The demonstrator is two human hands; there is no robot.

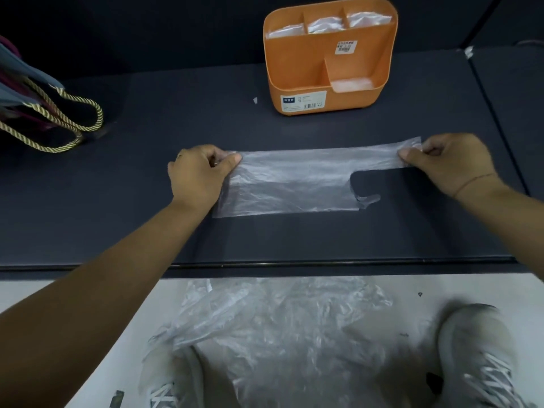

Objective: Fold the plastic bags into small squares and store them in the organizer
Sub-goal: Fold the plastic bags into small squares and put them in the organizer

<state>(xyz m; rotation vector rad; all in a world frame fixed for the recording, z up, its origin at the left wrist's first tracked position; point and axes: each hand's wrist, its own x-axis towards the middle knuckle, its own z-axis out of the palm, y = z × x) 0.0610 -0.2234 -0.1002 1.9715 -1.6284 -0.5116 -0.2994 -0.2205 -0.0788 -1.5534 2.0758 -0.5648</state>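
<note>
Plastic bag (288, 184), clear and thin, lies flat on the dark table (147, 237), spread sideways between my two hands. Its long axis runs left to right.

Left hand (200, 172): fingers curled, thumb and forefinger pinching the bag's far left corner. The heel of the hand sits over the bag's left edge. The rest of that edge runs back toward me past my wrist.

Right hand (450, 163): fingers curled, pinching the tip of the far handle strap. A thin thread bracelet (474, 181) is on that wrist.

The far edge of the bag is drawn straight between the two pinches. The near handle (368, 200) is loose and crumpled short, lying on the table between my hands and nearer the right one. It touches neither hand. The cutout between the two handles shows bare table just left of my right hand.

Orange organizer (297, 63) stands upright farther back on the table, beyond the bag and apart from it, roughly midway between my hands. Its three rear compartments each hold folded clear plastic (325, 25). The small front right compartment holds another folded piece (350, 83).

Far left on the table: a bag with gold rope handles (59, 119), well apart from my left hand.

Below the table edge, on the pale floor: a heap of loose clear bags (279, 325) between my grey shoes (477, 348).
</note>
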